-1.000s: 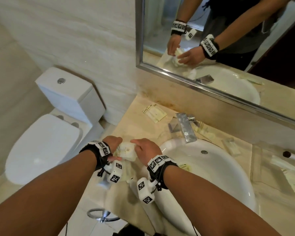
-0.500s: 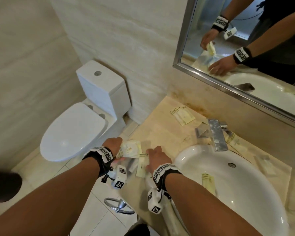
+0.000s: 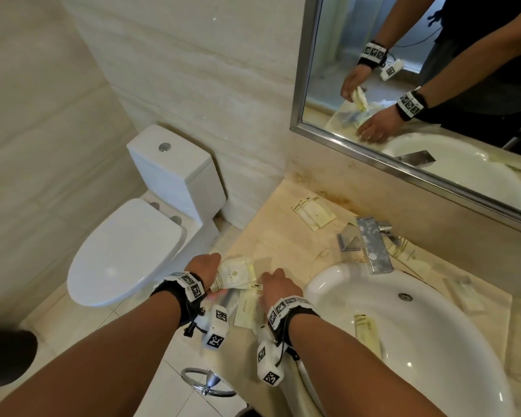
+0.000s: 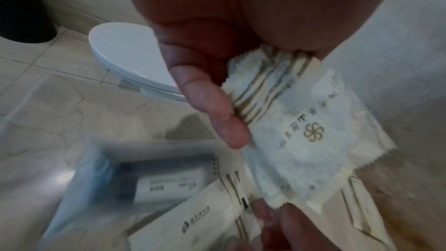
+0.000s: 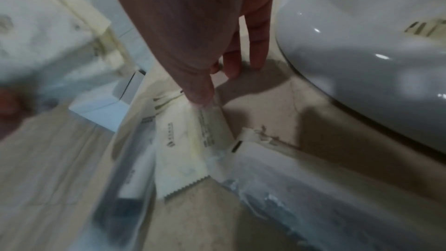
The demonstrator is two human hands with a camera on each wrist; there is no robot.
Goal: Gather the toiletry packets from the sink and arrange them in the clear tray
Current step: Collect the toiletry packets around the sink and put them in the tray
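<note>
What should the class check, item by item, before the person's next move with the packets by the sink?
1. Left hand grips the stack of packets: ok.
2. Right hand fingers straight, touching a packet on the counter: ok.
3. Basin cleared: not ok, one packet lies inside.
4. Packets behind the tap gathered: not ok.
5. Clear tray position: cannot tell, blurred.

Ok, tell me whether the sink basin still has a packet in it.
Yes, one packet lies inside the sink, on its near slope, apart from both hands.
</note>
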